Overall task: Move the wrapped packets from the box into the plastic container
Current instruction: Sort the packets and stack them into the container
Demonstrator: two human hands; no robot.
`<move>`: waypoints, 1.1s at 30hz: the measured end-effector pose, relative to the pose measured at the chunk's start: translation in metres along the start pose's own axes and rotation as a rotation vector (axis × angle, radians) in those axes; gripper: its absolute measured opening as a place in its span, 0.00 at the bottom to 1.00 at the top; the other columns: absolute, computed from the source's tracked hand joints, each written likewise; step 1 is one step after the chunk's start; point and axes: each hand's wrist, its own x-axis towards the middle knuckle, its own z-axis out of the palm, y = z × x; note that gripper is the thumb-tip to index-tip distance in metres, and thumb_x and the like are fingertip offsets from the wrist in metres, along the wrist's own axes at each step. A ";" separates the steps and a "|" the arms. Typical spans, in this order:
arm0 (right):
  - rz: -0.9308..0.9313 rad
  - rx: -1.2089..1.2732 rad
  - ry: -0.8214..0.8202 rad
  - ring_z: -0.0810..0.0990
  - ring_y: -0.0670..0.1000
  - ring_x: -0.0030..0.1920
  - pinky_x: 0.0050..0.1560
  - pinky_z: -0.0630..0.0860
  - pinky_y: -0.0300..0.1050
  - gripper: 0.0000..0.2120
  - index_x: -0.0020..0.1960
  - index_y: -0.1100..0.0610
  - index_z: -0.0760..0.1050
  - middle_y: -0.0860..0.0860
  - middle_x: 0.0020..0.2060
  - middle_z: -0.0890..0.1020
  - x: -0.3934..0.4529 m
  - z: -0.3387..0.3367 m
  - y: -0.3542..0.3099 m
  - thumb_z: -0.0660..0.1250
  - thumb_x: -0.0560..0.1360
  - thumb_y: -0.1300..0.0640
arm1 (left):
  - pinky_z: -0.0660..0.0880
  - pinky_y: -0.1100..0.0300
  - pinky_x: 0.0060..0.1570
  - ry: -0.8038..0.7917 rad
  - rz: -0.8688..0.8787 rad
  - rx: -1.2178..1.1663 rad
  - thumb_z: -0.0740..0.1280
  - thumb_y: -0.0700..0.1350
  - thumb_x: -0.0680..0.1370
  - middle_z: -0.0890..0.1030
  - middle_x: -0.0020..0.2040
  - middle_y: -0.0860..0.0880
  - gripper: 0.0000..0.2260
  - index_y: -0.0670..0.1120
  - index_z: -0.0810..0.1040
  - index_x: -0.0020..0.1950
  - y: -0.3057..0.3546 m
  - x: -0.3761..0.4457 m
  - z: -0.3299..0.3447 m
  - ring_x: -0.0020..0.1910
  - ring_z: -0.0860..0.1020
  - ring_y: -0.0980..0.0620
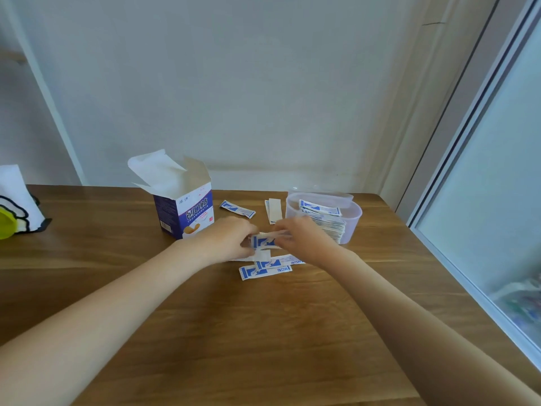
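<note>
An open blue and white cardboard box (183, 212) stands on the wooden table (205, 332), flaps up. To its right sits a clear plastic container (352, 222) with a stack of wrapped packets (325, 219) inside. Between them, my left hand (231, 238) and my right hand (301, 240) together hold a small bundle of blue and white packets (265, 241) just above the table. Loose packets (266, 268) lie on the table under my hands. One more packet (237, 208) lies behind them, and another, face down (274, 210), lies beside the container.
A white paper bag with a black and yellow print (17, 200) stands at the table's left edge. A wall runs along the back, and a glass sliding door (497, 186) borders the table on the right.
</note>
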 end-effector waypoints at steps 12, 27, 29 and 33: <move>0.091 -0.115 -0.240 0.65 0.56 0.64 0.63 0.68 0.52 0.09 0.54 0.55 0.74 0.55 0.62 0.69 -0.011 0.007 0.011 0.62 0.76 0.53 | 0.72 0.59 0.41 -0.031 0.088 0.500 0.59 0.45 0.79 0.79 0.51 0.46 0.12 0.44 0.77 0.58 0.006 0.003 0.013 0.47 0.78 0.48; 0.040 0.151 0.186 0.78 0.50 0.45 0.47 0.73 0.39 0.11 0.56 0.59 0.78 0.56 0.48 0.82 -0.007 -0.006 -0.005 0.62 0.76 0.63 | 0.75 0.59 0.49 0.120 -0.039 -0.335 0.65 0.44 0.77 0.81 0.52 0.50 0.12 0.50 0.70 0.60 0.013 -0.006 -0.007 0.49 0.78 0.54; 0.086 0.076 0.189 0.80 0.51 0.46 0.48 0.74 0.40 0.10 0.53 0.60 0.80 0.55 0.48 0.83 -0.009 -0.006 0.003 0.61 0.76 0.64 | 0.71 0.61 0.48 0.066 -0.089 -0.126 0.65 0.48 0.77 0.77 0.60 0.50 0.18 0.50 0.68 0.65 0.013 -0.005 -0.006 0.56 0.75 0.52; 0.166 -0.049 0.024 0.78 0.52 0.54 0.53 0.76 0.44 0.13 0.57 0.57 0.77 0.52 0.52 0.81 -0.014 0.007 0.016 0.66 0.74 0.54 | 0.70 0.64 0.40 -0.209 -0.287 -0.012 0.66 0.56 0.75 0.67 0.66 0.46 0.28 0.48 0.63 0.71 0.006 -0.011 -0.001 0.48 0.75 0.52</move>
